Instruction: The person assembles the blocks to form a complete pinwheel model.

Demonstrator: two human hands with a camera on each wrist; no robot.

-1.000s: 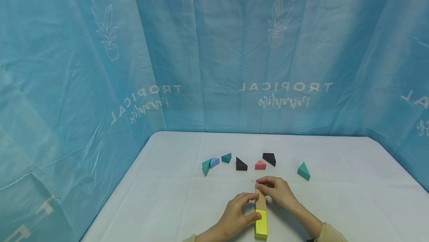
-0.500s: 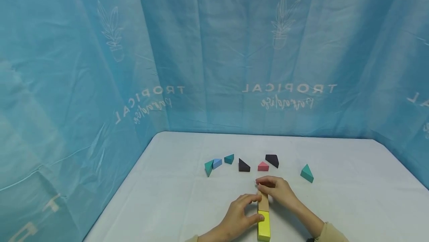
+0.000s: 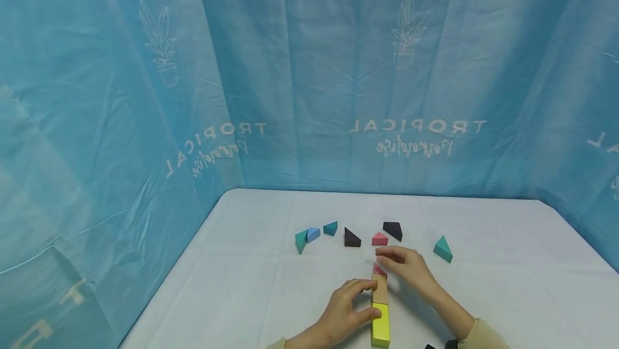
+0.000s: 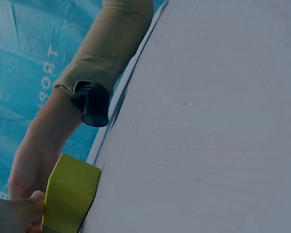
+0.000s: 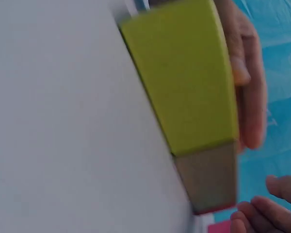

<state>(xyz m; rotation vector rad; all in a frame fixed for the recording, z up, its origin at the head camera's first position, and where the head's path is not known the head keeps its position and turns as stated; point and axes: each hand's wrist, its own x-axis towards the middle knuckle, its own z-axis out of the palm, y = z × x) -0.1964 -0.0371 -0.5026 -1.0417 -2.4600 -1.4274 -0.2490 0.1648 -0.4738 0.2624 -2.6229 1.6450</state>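
Observation:
A yellow block (image 3: pixel 381 330), a plain wooden block (image 3: pixel 381 291) and a small pink triangular block (image 3: pixel 378 269) lie end to end in a row on the table. My left hand (image 3: pixel 340 308) rests against the row from the left, thumb on the yellow block and a fingertip on the wooden one. Just past the pink block's far end hovers my right hand (image 3: pixel 411 271), fingers bent with nothing between them. In the right wrist view the yellow block (image 5: pixel 184 77) stands in front of part of the left hand (image 5: pixel 250 87).
Several loose blocks lie beyond the row: green (image 3: pixel 301 241), blue (image 3: pixel 313 234), teal (image 3: pixel 330 228), black triangle (image 3: pixel 352 238), pink (image 3: pixel 380 239), black four-sided (image 3: pixel 393 230). A green triangle (image 3: pixel 442 249) lies apart on the right. Blue curtain (image 3: pixel 319 96) surrounds the white table (image 3: pixel 251 284).
My right hand has let go of the pink block and moved slightly up and right, leaving it at the wooden block's end. The left hand has stayed on the row.

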